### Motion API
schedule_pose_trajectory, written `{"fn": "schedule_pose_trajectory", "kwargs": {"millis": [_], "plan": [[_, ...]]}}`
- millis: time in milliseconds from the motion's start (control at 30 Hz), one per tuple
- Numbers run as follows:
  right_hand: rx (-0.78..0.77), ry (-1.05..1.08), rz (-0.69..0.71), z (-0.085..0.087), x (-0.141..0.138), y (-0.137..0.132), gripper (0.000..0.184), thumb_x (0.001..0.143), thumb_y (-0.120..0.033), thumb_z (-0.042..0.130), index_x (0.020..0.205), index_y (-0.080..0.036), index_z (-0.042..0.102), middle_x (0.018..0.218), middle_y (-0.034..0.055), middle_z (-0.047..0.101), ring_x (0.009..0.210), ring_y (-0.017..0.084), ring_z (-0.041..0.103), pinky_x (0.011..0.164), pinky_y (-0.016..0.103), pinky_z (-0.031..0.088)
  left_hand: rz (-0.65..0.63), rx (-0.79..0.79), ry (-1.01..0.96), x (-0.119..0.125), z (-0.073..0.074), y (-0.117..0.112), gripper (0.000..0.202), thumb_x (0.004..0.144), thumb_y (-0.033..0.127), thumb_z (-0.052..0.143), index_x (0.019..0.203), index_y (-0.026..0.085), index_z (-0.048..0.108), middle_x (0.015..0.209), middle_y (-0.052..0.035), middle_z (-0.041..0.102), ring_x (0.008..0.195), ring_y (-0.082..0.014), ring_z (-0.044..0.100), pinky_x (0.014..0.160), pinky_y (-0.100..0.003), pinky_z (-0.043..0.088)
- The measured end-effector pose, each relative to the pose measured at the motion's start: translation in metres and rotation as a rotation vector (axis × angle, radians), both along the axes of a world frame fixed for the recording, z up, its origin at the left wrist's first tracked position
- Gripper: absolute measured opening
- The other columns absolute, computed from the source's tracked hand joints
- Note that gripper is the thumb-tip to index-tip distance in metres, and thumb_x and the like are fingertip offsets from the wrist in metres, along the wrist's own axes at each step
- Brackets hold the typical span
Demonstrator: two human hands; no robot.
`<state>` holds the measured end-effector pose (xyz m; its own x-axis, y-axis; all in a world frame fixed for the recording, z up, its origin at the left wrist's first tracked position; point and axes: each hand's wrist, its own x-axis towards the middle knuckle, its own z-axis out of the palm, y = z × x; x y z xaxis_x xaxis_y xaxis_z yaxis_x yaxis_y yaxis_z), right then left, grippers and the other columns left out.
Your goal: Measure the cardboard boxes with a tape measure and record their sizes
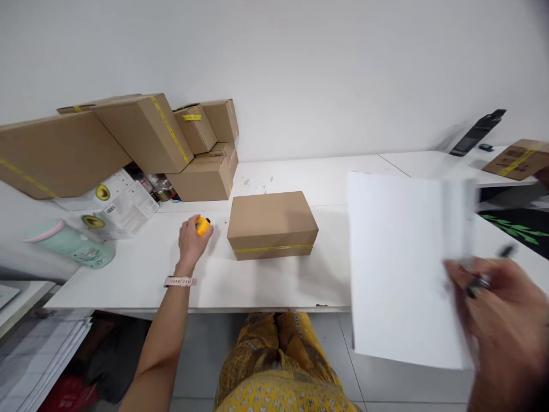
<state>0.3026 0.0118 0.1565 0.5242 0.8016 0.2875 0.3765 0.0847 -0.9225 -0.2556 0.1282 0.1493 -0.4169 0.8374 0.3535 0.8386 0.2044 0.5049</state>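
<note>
My left hand (191,240), with a pink band at its wrist, is closed around a small yellow tape measure (203,225) at the left of the white table. A closed cardboard box (273,220) with yellow tape along its side sits just right of that hand, apart from it. At the right, my right hand (506,303) grips the edge of white paper sheets (398,269), held up over the table's front edge. A dark pen (480,283) is also in these fingers. This hand is smeared by motion.
Taped cardboard boxes (141,131) are stacked at the back left. Below them are a white box with avocado pictures (124,212) and a mint tumbler (72,243). A black bottle (476,134) leans at the back right, near another taped box (517,158).
</note>
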Motion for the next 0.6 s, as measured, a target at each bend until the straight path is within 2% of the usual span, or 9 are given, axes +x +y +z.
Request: {"fn": "schedule_pose_trajectory", "kwargs": {"millis": [33,100,167,233,333,433,500,533,600], "plan": [[0.061,0.112,-0.062,0.011,-0.022,0.017,0.034,0.068,-0.052,0.081,0.073,-0.034,0.053,0.071,0.0014,0.057,0.063,0.022,0.053,0.059,0.044,0.041,-0.010,-0.084,-0.022,-0.007,-0.014,-0.001,0.059,0.085,0.041,0.062,0.138,0.015,0.056,0.133,-0.0214,0.060,0.127,-0.0395,0.055,0.107,-0.052,0.043],[0.097,0.214,0.076,0.026,-0.069,0.054,0.042,0.055,-0.045,0.088,0.069,-0.029,0.051,0.069,-0.0014,0.053,0.062,0.018,0.051,0.058,0.038,0.044,-0.038,-0.202,-0.077,-0.014,-0.039,-0.005,0.059,0.085,0.040,0.062,0.137,0.014,0.056,0.134,-0.0243,0.058,0.128,-0.0426,0.053,0.105,-0.054,0.043],[0.064,0.235,0.227,0.030,-0.109,0.090,0.043,0.053,-0.042,0.086,0.067,-0.025,0.050,0.066,-0.0041,0.049,0.060,0.014,0.049,0.057,0.031,0.042,-0.066,-0.244,-0.119,-0.015,-0.057,-0.009,0.056,0.082,0.038,0.065,0.133,0.015,0.058,0.134,-0.0248,0.059,0.128,-0.0437,0.053,0.105,-0.055,0.043],[0.003,0.197,0.320,0.026,-0.137,0.120,0.038,0.057,-0.039,0.080,0.068,-0.023,0.048,0.065,-0.0052,0.048,0.059,0.012,0.048,0.056,0.027,0.039,-0.100,-0.229,-0.144,-0.015,-0.062,-0.010,0.052,0.080,0.035,0.067,0.127,0.017,0.061,0.133,-0.0232,0.061,0.130,-0.0437,0.052,0.108,-0.056,0.040],[-0.125,0.032,0.404,0.019,-0.161,0.154,0.023,0.065,-0.033,0.069,0.074,-0.023,0.051,0.075,-0.0002,0.060,0.065,0.015,0.054,0.059,0.028,0.042,-0.162,-0.141,-0.195,-0.011,-0.049,0.000,0.049,0.084,0.038,0.064,0.129,0.017,0.061,0.145,-0.0207,0.057,0.143,-0.0416,0.040,0.119,-0.058,0.029],[-0.251,-0.272,0.359,0.020,-0.174,0.175,0.015,0.069,-0.024,0.063,0.082,-0.023,0.055,0.091,0.0049,0.071,0.081,0.022,0.061,0.072,0.034,0.045,-0.258,-0.042,-0.299,0.002,-0.023,0.026,0.055,0.099,0.051,0.045,0.144,0.020,0.051,0.158,-0.0146,0.047,0.150,-0.0305,0.035,0.122,-0.048,0.030],[-0.328,-0.443,0.284,0.023,-0.181,0.182,0.016,0.071,-0.022,0.062,0.086,-0.025,0.056,0.100,0.0063,0.072,0.088,0.025,0.062,0.078,0.037,0.045,-0.346,-0.013,-0.453,0.018,-0.007,0.048,0.060,0.104,0.058,0.030,0.153,0.025,0.043,0.164,-0.0092,0.041,0.151,-0.0240,0.038,0.120,-0.041,0.036],[-0.365,-0.489,0.268,0.024,-0.183,0.183,0.017,0.073,-0.022,0.062,0.088,-0.025,0.056,0.104,0.0065,0.073,0.090,0.026,0.062,0.079,0.038,0.044,-0.400,0.000,-0.635,0.028,-0.002,0.058,0.061,0.104,0.060,0.033,0.154,0.026,0.041,0.167,-0.0080,0.037,0.153,-0.0238,0.034,0.122,-0.040,0.033],[-0.410,-0.508,0.287,0.024,-0.184,0.182,0.016,0.076,-0.023,0.060,0.091,-0.026,0.055,0.106,0.0063,0.073,0.090,0.026,0.063,0.077,0.037,0.044,-0.449,-0.017,-0.779,0.048,0.003,0.074,0.064,0.102,0.062,0.038,0.155,0.026,0.039,0.168,-0.0077,0.034,0.154,-0.0246,0.034,0.121,-0.040,0.035]]}}
